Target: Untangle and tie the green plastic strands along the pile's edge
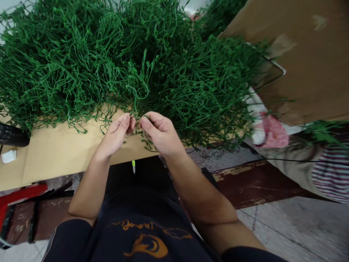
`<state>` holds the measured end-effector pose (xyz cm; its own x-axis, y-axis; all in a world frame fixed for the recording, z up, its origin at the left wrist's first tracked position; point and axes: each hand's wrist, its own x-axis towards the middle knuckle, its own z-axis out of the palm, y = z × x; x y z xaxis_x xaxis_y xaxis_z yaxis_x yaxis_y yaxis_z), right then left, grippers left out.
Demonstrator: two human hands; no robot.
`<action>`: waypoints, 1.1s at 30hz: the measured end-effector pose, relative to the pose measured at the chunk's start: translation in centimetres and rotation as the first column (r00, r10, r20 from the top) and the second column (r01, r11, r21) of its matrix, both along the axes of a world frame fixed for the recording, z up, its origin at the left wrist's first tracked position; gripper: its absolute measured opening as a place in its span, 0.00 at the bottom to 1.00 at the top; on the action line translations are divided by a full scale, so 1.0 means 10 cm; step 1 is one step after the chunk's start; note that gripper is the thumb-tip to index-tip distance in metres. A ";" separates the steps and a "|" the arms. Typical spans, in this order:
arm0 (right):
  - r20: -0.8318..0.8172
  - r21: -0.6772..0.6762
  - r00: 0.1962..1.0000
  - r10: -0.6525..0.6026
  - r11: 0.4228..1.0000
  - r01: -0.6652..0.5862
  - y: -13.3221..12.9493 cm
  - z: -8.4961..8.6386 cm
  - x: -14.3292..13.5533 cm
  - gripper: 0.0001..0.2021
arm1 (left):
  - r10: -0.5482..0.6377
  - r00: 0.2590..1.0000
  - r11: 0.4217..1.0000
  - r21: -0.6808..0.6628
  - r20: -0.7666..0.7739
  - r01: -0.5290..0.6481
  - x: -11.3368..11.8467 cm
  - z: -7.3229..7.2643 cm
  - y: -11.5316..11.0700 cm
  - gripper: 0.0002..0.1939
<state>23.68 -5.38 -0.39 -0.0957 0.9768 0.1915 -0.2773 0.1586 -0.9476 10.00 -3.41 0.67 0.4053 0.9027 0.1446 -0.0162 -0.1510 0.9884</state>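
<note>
A large tangled heap of thin green artificial plant stems (109,54) covers the cardboard sheet (65,149) in front of me. At the heap's near edge, my left hand (117,133) is closed in a pinch on a thin green stem. My right hand (162,134) sits just beside it, thumb pressed against the fingers, also pinching a green stem. A gap of a few centimetres separates the two hands. Whether both hold the same stem is hard to make out, as the fingers cover much of it.
A black cylindrical object (12,135) and a small white piece (9,156) lie at the left. A large brown cardboard panel (308,65) leans at the right. Below it, another person's striped sleeve (331,173) and a pink patterned cloth (274,133) show.
</note>
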 end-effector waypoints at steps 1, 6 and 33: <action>-0.013 -0.013 1.000 0.008 1.000 -0.008 0.00 -0.01 0.00 0.19 | 0.005 1.000 1.000 -0.023 0.031 -0.004 0.00 0.00 0.00 0.24; -0.096 -0.040 0.995 0.011 0.999 -0.015 -0.02 -0.04 -0.04 0.20 | -0.003 0.977 0.991 -0.134 0.211 0.031 0.02 0.03 -0.02 0.23; 0.467 0.438 0.800 -0.377 0.884 0.160 -0.33 0.45 0.68 0.12 | -0.028 0.982 0.991 -0.126 0.188 0.052 0.06 -0.05 -0.17 0.21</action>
<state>30.46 -8.72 4.14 -0.0306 0.8472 0.5304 0.3517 0.5059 -0.7877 10.61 -5.10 0.17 0.4188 0.9021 0.1038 -0.2048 -0.0176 0.9787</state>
